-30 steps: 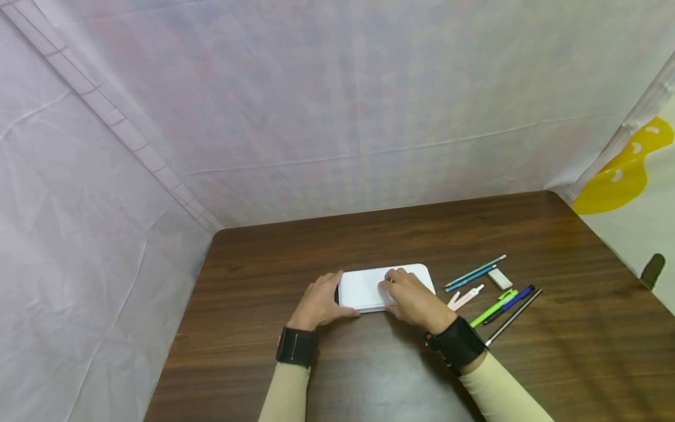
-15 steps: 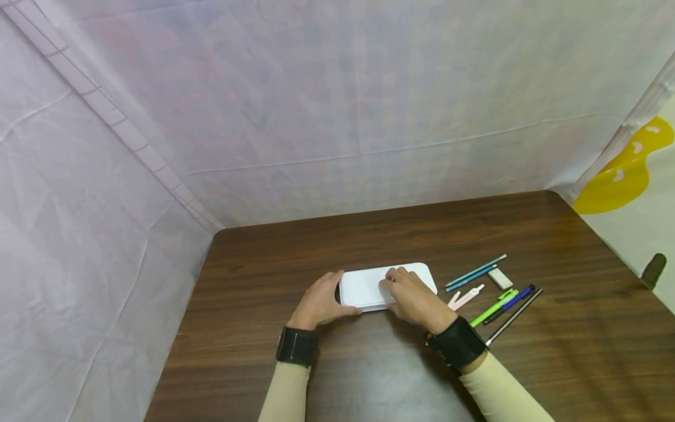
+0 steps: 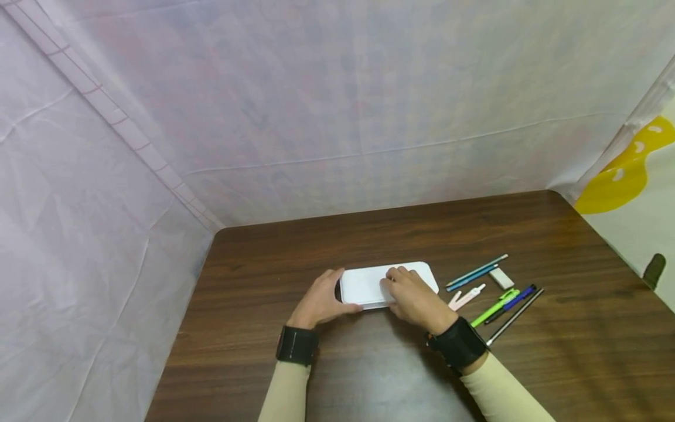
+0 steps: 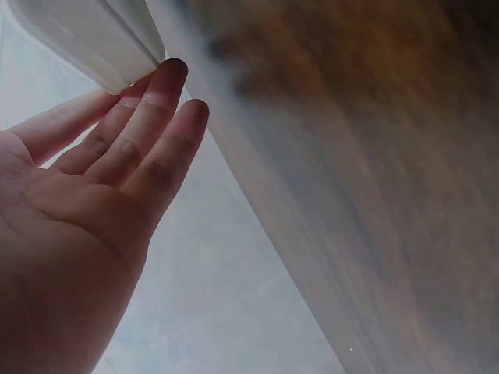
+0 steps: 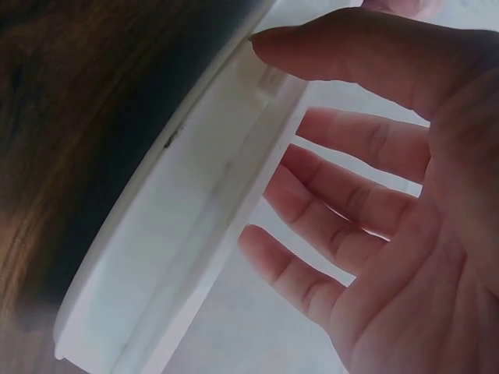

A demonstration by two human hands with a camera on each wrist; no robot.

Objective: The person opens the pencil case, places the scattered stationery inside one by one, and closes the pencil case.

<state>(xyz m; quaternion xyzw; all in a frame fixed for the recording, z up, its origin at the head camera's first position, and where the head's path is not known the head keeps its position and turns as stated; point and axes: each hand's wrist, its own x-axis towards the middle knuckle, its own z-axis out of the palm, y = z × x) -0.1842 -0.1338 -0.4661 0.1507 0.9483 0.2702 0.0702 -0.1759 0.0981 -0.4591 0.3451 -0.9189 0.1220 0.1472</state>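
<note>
A white case (image 3: 369,285), long with rounded corners, lies at lower centre of the frame on a brown wood-grain table (image 3: 263,252), held by both hands of a person. Little has changed over the last second: the case has crept very slightly toward the top of the frame, while both hands keep almost the same pose. The left hand (image 3: 319,302) grips the case's left end, thumb along the near edge and fingers round the end; the left wrist view shows fingertips touching a corner. The right hand (image 3: 413,299) grips the near side, right of centre; in the right wrist view its thumb presses the side wall, by a small recess, and its fingers reach the top face.

No raised lid or gap shows, so the case is judged to be closed at this point, with handling still at an early stage. Whether its whole underside rests on the table cannot be told.

The loose stationery is undisturbed, at lower right of the frame: a teal pencil (image 3: 477,270) beside a blue pencil (image 3: 471,278), a white eraser (image 3: 501,278), a pale pink compass (image 3: 466,298), a green pen (image 3: 495,308), a dark blue pen (image 3: 519,298) and a dark slim stick (image 3: 515,317).
</note>
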